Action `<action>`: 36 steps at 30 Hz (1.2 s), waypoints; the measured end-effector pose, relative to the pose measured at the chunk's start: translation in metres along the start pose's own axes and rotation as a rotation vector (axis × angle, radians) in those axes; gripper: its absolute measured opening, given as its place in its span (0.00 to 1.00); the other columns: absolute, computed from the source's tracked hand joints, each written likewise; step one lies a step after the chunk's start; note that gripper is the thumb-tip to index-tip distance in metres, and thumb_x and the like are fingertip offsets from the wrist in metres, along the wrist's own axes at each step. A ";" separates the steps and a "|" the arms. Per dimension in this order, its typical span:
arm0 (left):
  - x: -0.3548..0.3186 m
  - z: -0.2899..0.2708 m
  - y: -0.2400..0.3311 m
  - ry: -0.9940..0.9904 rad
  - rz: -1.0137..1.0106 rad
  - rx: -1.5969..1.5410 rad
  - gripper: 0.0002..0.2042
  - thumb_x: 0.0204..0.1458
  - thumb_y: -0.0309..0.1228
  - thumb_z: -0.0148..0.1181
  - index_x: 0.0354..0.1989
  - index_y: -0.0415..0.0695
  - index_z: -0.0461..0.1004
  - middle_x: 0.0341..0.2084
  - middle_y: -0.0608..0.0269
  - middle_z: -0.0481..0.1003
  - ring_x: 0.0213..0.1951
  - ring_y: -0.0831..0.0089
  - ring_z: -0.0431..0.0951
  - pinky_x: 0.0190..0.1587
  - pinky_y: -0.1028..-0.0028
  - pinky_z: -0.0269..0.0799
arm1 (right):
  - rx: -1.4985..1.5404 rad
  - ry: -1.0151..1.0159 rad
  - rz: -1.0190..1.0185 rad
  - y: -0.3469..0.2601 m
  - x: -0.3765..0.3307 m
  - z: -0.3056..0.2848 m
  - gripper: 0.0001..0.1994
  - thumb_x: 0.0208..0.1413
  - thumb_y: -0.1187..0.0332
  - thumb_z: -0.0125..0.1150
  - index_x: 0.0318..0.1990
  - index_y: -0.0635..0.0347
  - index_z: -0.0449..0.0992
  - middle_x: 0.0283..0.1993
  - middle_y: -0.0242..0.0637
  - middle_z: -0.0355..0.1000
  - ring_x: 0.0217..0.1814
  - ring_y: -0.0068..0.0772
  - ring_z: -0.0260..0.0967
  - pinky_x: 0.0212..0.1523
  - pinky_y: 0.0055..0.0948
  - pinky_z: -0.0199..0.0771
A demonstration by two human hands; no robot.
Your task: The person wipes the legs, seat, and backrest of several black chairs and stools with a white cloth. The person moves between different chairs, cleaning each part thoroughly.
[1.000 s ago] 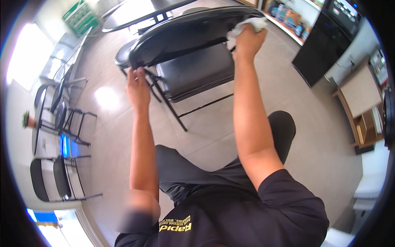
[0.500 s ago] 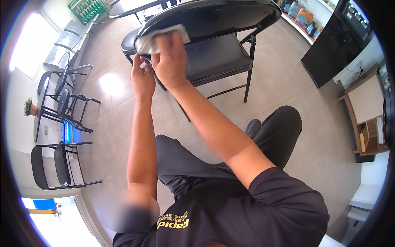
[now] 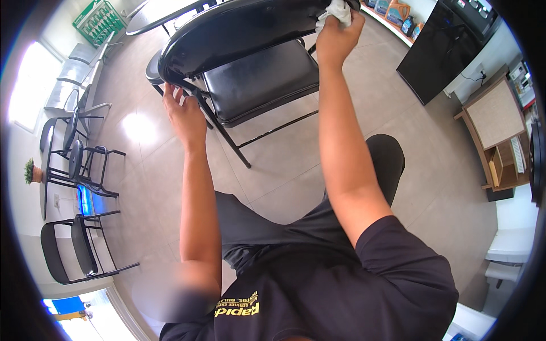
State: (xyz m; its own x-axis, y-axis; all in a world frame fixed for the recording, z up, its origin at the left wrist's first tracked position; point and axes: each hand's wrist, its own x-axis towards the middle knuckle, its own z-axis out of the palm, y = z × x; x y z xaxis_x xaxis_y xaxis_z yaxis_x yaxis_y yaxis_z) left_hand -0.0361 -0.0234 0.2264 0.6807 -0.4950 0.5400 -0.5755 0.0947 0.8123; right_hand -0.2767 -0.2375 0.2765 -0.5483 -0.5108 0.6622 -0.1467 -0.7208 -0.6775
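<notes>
A black folding chair [image 3: 256, 85] stands in front of me, its wide glossy backrest [image 3: 239, 42] closest to me and the padded seat beyond and below it. My right hand [image 3: 338, 45] is closed on a crumpled white cloth [image 3: 340, 11] and presses it to the backrest's right end. At the lower left corner of the backrest, my left hand [image 3: 187, 116] has its fingers curled against the frame's edge. Its fingertips are partly hidden there.
Behind the chair are a dark-edged table [image 3: 165, 17] and a round black stool [image 3: 152, 67]. More folding chairs [image 3: 85, 244] and a potted plant [image 3: 34, 171] line the left wall. To the right are a black cabinet-like appliance [image 3: 438, 54], a shelf of bottles and a wooden cabinet [image 3: 495, 125].
My right hand has carried the cloth from the backrest's left end across to its right end. My left hand stays at the lower left corner. The view has shifted slightly.
</notes>
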 end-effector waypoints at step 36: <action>0.039 -0.030 -0.021 -0.023 -0.009 -0.014 0.17 0.63 0.40 0.67 0.54 0.43 0.80 0.47 0.62 0.83 0.47 0.68 0.83 0.46 0.69 0.76 | -0.386 -0.207 -0.265 0.107 -0.022 -0.015 0.17 0.55 0.76 0.67 0.52 0.62 0.75 0.49 0.50 0.74 0.57 0.58 0.70 0.58 0.48 0.72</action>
State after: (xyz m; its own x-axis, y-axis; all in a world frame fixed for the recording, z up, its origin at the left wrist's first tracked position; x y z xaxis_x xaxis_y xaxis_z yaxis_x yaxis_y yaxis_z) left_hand 0.0156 -0.0190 0.2369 0.6753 -0.5155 0.5274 -0.5626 0.1023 0.8204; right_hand -0.2927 -0.2964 0.1848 -0.2822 -0.4444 0.8502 -0.5731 -0.6327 -0.5209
